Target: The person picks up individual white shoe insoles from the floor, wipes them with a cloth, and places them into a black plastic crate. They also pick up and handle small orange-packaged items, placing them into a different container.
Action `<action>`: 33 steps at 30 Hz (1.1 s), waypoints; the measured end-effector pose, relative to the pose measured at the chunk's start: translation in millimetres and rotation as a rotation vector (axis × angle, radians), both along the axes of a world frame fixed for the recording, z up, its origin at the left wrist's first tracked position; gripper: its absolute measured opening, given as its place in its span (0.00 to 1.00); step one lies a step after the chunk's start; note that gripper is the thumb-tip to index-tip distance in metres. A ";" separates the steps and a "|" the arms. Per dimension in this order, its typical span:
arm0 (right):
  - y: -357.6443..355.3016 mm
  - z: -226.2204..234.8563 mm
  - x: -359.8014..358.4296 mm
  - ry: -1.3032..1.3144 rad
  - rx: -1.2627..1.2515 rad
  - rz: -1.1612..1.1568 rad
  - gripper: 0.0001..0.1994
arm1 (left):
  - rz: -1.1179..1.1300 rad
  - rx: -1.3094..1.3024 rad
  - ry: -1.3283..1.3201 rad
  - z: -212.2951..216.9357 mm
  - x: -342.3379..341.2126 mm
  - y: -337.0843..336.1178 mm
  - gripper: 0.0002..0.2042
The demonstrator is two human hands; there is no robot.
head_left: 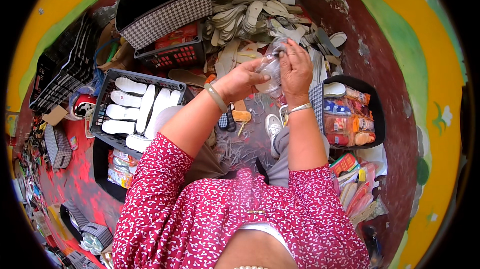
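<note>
Both of my hands are raised in front of me, gripping a crinkled clear plastic bag (271, 75). My left hand (243, 78) pinches its near left side between thumb and fingers. Its upper right side is in my right hand (296, 66), with the fingers bent over the top. Something greyish shows at the top of the plastic, too unclear to name. Beyond the hands lies a big heap of pale shoe insoles (231, 21). A dark crate (111, 141) to the left holds several white insoles (146, 109).
A black-lined bin (378, 119) of packaged goods stands at the right. A houndstooth box (170, 19) rests on a black basket (170, 55) at the back left. Fibre scraps (240, 154) litter the floor between my legs. Bagged insoles (357, 191) lie at the lower right.
</note>
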State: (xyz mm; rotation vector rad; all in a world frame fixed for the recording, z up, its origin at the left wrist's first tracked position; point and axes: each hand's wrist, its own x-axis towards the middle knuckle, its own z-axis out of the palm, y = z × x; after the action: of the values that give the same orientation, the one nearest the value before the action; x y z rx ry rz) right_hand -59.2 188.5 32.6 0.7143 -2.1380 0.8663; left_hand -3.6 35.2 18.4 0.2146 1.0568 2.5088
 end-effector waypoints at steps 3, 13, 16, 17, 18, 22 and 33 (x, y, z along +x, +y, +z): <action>13.2 -6.9 -14.0 -0.120 -0.174 -0.047 0.11 | -0.058 -0.016 0.041 7.0 4.6 -1.6 0.25; 65.2 17.0 -18.9 -0.916 -1.636 0.436 0.15 | 0.007 0.229 0.049 15.3 -3.2 -14.7 0.28; 78.2 16.3 -16.6 -0.792 -1.575 0.646 0.16 | 0.053 0.222 0.055 17.4 -5.3 -12.3 0.28; 69.5 21.2 -9.4 -0.706 -1.447 0.627 0.17 | 0.085 0.211 0.050 16.2 -6.1 -12.3 0.28; 59.0 26.8 -0.6 -0.620 -1.319 0.608 0.17 | 0.118 0.200 0.046 14.9 -6.9 -12.0 0.28; 6.7 13.6 21.5 0.143 0.149 0.309 0.19 | 0.146 0.181 -0.008 3.1 -10.7 -6.3 0.22; 26.4 -12.0 -15.9 -0.450 -0.238 -0.020 0.13 | -0.110 -0.061 -0.007 -2.3 6.4 1.0 0.22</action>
State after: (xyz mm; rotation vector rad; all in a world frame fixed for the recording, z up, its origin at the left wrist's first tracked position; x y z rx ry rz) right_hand -75.1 214.9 20.6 0.4001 -2.3625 1.3443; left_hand 2.7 36.2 16.1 0.2391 1.0870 2.3742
